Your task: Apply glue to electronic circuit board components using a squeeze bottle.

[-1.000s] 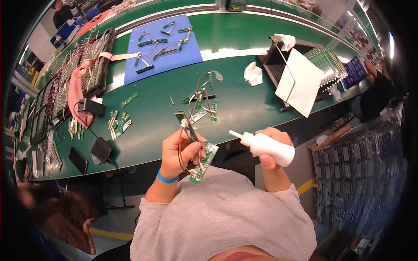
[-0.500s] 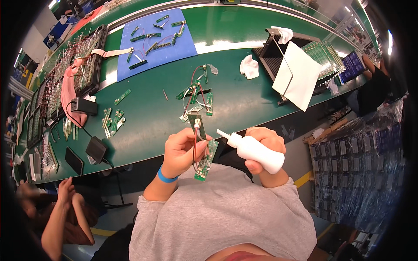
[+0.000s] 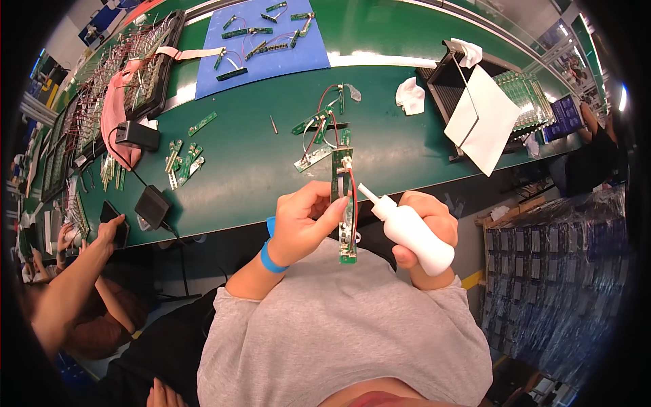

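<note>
My left hand (image 3: 298, 224) pinches a pair of narrow green circuit boards (image 3: 348, 252) joined by red and black wires, held upright in front of my chest. Closed around a white squeeze bottle (image 3: 422, 239) is my right hand (image 3: 437, 220). The bottle's thin nozzle (image 3: 369, 193) points up and left, close to the wires but apart from them. Just beyond, a small cluster of wired circuit boards (image 3: 313, 159) lies on the green table (image 3: 251, 176).
Loose board strips (image 3: 183, 166) and a black adapter (image 3: 153, 207) lie left. More wired boards rest on a blue mat (image 3: 271, 64). A black rack (image 3: 441, 81) with a white sheet (image 3: 483, 122) stands right. A co-worker's hand (image 3: 110, 230) touches a phone-like dark slab at the table edge.
The held boards have turned more upright and shifted right with my left hand. The bottle has moved slightly right. A co-worker's hand has reached the dark slab.
</note>
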Available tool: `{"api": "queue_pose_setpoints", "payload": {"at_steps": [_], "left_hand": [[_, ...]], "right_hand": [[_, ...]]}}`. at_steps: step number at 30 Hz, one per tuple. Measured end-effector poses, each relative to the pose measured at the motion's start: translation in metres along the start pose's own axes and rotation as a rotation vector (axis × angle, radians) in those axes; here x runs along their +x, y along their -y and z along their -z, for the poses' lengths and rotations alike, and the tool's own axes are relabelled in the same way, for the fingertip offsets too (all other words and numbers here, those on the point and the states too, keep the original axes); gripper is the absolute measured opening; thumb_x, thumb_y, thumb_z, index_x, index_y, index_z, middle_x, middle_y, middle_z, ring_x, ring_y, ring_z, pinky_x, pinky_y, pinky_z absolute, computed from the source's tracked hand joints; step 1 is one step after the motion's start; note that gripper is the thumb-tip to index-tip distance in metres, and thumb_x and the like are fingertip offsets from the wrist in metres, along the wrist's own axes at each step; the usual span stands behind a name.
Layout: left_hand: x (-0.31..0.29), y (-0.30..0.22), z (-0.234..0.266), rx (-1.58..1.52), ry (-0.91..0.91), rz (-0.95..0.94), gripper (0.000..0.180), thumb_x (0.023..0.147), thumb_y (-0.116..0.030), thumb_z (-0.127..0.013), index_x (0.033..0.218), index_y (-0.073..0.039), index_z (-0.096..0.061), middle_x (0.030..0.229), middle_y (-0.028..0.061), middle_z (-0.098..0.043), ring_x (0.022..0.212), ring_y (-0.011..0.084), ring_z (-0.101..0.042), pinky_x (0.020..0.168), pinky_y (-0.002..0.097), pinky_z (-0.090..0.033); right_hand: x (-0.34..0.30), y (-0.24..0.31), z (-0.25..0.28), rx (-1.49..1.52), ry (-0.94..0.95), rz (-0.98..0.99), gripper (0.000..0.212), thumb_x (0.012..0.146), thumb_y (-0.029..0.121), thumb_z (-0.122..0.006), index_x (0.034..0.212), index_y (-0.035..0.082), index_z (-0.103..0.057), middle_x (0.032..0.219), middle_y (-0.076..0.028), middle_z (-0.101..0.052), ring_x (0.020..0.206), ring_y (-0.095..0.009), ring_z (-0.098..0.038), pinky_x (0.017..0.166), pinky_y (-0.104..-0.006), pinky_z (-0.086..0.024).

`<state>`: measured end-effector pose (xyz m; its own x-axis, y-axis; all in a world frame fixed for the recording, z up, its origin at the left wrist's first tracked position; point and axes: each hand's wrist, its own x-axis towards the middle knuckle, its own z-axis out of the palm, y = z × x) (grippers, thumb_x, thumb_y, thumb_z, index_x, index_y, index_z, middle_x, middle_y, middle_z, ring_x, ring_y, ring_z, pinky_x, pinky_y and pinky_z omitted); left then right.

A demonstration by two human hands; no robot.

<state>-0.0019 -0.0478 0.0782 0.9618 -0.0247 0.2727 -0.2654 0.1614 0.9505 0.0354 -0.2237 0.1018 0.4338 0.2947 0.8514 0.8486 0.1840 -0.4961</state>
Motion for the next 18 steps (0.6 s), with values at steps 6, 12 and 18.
{"api": "queue_pose_setpoints", "payload": {"at_steps": [6, 12, 18], "left_hand": [[0.001, 0.003, -0.006, 0.025, -0.021, 0.011, 0.01, 0.079, 0.0, -0.054, 0.087, 0.004, -0.052, 0.069, 0.0036, -0.058, 0.055, 0.0028, -0.051, 0.046, 0.016, -0.04], [-0.002, 0.012, -0.013, 0.069, -0.072, -0.052, 0.008, 0.076, -0.002, -0.059, 0.079, 0.002, -0.053, 0.061, 0.0007, -0.056, 0.051, 0.0019, -0.052, 0.045, 0.0164, -0.042], [-0.001, 0.014, -0.014, 0.247, -0.078, -0.134, 0.009, 0.075, -0.003, -0.06, 0.074, 0.0, -0.051, 0.053, 0.0009, -0.053, 0.046, 0.0038, -0.053, 0.041, 0.0173, -0.04]], "right_hand": [[0.003, -0.001, -0.006, -0.022, -0.028, 0.01, 0.028, 0.061, 0.014, -0.072, 0.06, -0.001, -0.048, 0.059, -0.01, -0.051, 0.041, -0.015, -0.045, 0.034, -0.0239, -0.033], [0.001, -0.001, -0.006, -0.052, 0.041, -0.035, 0.03, 0.06, 0.016, -0.073, 0.062, -0.001, -0.049, 0.06, -0.01, -0.052, 0.04, -0.014, -0.045, 0.034, -0.0235, -0.032], [-0.001, -0.002, -0.009, -0.133, 0.036, -0.037, 0.033, 0.062, 0.019, -0.073, 0.067, 0.001, -0.046, 0.062, -0.01, -0.053, 0.041, -0.014, -0.045, 0.035, -0.0236, -0.033]]}}
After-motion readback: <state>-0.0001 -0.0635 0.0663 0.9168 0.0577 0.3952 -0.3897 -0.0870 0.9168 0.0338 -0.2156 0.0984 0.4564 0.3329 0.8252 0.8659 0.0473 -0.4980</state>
